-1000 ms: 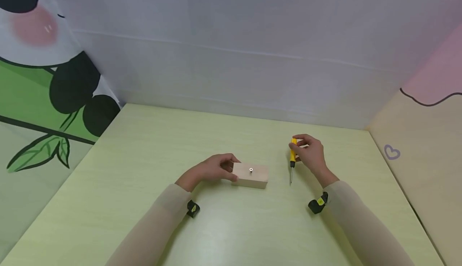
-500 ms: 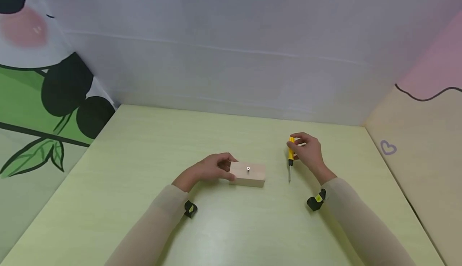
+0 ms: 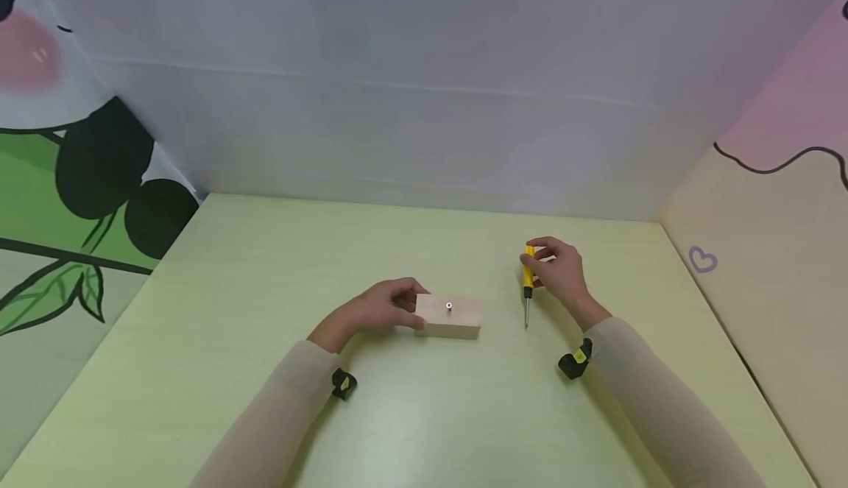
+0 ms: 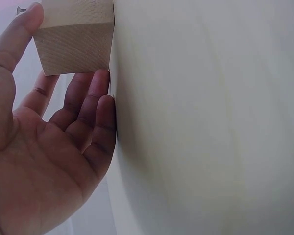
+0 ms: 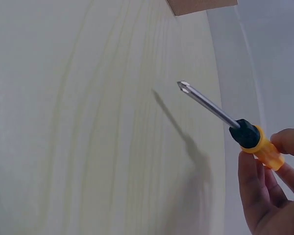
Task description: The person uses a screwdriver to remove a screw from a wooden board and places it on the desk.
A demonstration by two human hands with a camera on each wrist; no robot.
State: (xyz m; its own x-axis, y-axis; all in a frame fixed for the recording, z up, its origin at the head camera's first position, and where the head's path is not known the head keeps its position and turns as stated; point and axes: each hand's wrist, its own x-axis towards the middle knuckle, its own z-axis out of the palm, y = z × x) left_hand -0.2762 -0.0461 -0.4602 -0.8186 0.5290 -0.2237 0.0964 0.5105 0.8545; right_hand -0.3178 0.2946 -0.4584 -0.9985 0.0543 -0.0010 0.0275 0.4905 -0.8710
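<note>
My left hand (image 3: pixel 380 305) holds the left end of a pale wooden block (image 3: pixel 457 332), thumb on the near side and fingers behind. The block lies flat on the table. A small metal screw (image 3: pixel 449 307) stands up from the middle of its top face; in the left wrist view the screw head (image 4: pixel 21 10) shows past the thumb. To the right of the block, my right hand (image 3: pixel 562 271) pinches the yellow handle of a screwdriver (image 3: pixel 528 274) between thumb and fingers. Its cross-shaped tip (image 5: pixel 184 86) points down toward me, apart from the block and, by its shadow, above the table.
The pale green table (image 3: pixel 278 252) meets a whitish cloth wall (image 3: pixel 397 142) at the back. Panels with printed drawings flank it left and right. A small black camera (image 3: pixel 343 383) sits on the left wrist, another black camera (image 3: pixel 575 360) on the right wrist.
The head view has turned slightly to the right, so the scene shifts left in it. Both hands keep their hold on the block and the screwdriver.
</note>
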